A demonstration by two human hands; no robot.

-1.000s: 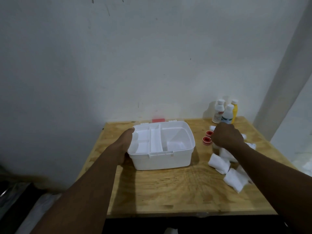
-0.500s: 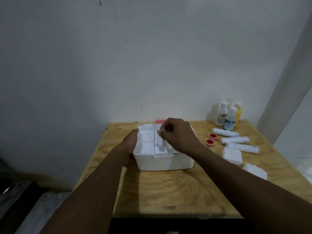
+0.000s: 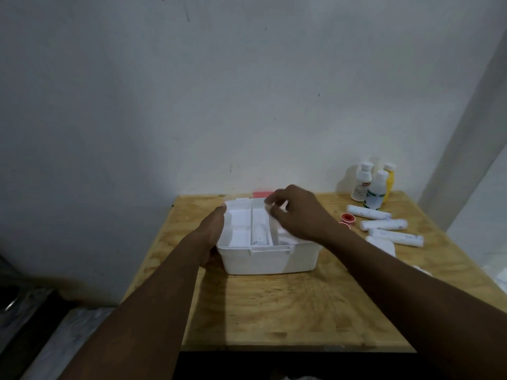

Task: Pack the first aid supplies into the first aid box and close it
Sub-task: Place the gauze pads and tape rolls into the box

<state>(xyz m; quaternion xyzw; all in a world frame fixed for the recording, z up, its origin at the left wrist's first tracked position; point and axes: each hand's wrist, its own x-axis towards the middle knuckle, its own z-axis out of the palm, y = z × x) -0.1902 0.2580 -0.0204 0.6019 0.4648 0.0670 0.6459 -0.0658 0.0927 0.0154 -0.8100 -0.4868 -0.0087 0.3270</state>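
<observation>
1. First aid box [image 3: 270, 256], white plastic and open at the top, sits on the wooden bench [image 3: 288, 305] near its back edge, close to the wall.
2. Left hand [image 3: 211, 233] lies against the box's left wall, its fingers [image 3: 220, 212] stretched flat along that side, thumb tip at the rim; they brace the box without curling around anything.
3. Right hand [image 3: 295, 215] hangs over the box's right-hand compartments, fingers bent toward the thumb in a loose pinch just above the rim; whether they grip anything I cannot tell.
4. A bandage roll [image 3: 259, 234] lies inside the narrow middle compartment, below and to the left of the right fingertips, not touching them.
5. White material shows in the right compartment under the right palm; its kind is unclear.
6. On the bench to the right of the box lie three more bandage rolls [image 3: 384, 224], two red tape rolls [image 3: 348, 217] and a gauze pad [image 3: 382, 244].
7. Three bottles [image 3: 374, 187] stand upright at the back right corner, one of them yellow.
</observation>
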